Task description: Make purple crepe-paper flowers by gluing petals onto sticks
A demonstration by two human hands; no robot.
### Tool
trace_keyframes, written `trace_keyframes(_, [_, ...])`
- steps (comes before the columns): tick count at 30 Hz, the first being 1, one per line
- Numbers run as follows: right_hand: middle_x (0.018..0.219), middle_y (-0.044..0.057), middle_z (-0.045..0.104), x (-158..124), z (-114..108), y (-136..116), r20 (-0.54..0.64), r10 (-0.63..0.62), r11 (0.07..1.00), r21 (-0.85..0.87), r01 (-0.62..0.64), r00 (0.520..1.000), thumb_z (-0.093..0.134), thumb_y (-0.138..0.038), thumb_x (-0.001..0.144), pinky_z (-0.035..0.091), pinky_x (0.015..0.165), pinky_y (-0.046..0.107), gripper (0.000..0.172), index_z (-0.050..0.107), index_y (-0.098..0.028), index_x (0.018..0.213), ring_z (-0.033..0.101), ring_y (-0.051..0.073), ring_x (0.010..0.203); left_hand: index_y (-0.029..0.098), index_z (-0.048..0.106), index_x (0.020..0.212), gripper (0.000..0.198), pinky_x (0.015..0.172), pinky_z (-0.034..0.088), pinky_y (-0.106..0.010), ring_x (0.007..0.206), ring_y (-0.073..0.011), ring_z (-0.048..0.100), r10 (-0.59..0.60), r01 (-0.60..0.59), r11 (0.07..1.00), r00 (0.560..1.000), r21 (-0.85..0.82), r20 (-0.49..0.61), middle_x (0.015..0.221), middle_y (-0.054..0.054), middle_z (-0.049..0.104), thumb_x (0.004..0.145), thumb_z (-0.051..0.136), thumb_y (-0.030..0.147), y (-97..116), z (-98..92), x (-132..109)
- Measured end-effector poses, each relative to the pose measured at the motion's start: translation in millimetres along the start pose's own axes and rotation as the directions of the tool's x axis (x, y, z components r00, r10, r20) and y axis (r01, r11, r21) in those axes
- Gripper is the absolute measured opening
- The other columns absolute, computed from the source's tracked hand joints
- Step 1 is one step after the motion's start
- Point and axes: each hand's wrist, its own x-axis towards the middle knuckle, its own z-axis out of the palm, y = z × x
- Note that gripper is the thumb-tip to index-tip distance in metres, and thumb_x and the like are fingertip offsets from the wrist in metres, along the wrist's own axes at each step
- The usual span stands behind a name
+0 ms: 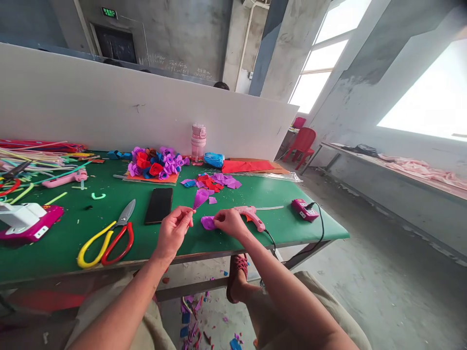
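My left hand [175, 229] pinches the narrow end of a purple felt petal [200, 198], holding it up just above the green table [91, 243]. My right hand [228, 222] is closed on a second purple felt piece [207, 222] that lies on the table near the front edge. A pink glue gun [251, 216] lies right beside my right hand, its cord trailing off the table edge. A loose pile of purple and red felt cut-outs [213, 181] sits a little farther back.
A black phone [158, 205] and yellow-and-red scissors [109, 238] lie left of my hands. Finished felt flowers [155, 164], a pink bottle [198, 143], a white-and-pink box [27, 221], coloured sticks [36, 158] and a pink power adapter [304, 210] are also on the table. Red chair [302, 143] at right.
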Motion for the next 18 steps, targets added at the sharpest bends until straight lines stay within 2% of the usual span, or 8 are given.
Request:
trace_keyframes(7, [0.064,0.002,0.069,-3,-7,-1,-0.026,0.026,0.995,0.098,-0.024,0.999,0.058,-0.018,0.070,0.040,0.053,0.021,0.014,0.071,-0.015,0.072,0.059,0.013,0.060,0.019,0.062,0.079,0.019,0.042,0.028,-0.020,0.046,-0.0073,0.038,0.001,-0.001,1.000,1.000,0.019,0.016,0.057,0.003,0.051,0.078,0.062,0.038,-2,0.6,1])
trace_keyframes(13, [0.062,0.001,0.066,-5,-11,-5,0.001,0.035,0.979,0.200,-0.034,0.999,0.057,-0.014,0.064,0.039,0.055,0.023,0.012,0.069,-0.015,0.066,0.056,0.014,0.059,0.018,0.062,0.079,0.021,0.043,0.027,-0.020,0.046,-0.0070,0.037,0.013,-0.014,0.999,1.000,0.050,0.015,0.055,0.004,0.049,0.078,0.062,0.038,-1,1.6,0])
trace_keyframes(16, [0.062,0.000,0.064,-3,-13,-3,0.001,0.046,0.970,0.238,-0.045,0.999,0.057,-0.019,0.066,0.038,0.054,0.022,0.011,0.067,-0.015,0.068,0.054,0.012,0.059,0.017,0.063,0.079,0.022,0.043,0.028,-0.020,0.047,-0.0070,0.038,0.007,-0.007,0.999,1.000,0.054,0.006,0.055,0.004,0.049,0.078,0.062,0.039,-1,2.0,0])
trace_keyframes(18, [0.062,-0.001,0.061,-2,-15,-1,0.013,0.054,0.945,0.321,-0.055,0.998,0.057,-0.023,0.068,0.037,0.053,0.022,0.012,0.066,-0.016,0.069,0.051,0.011,0.057,0.017,0.063,0.078,0.022,0.044,0.029,-0.019,0.048,-0.0072,0.039,-0.002,0.003,0.999,1.000,0.049,-0.024,0.055,0.004,0.049,0.075,0.064,0.039,0,2.3,1])
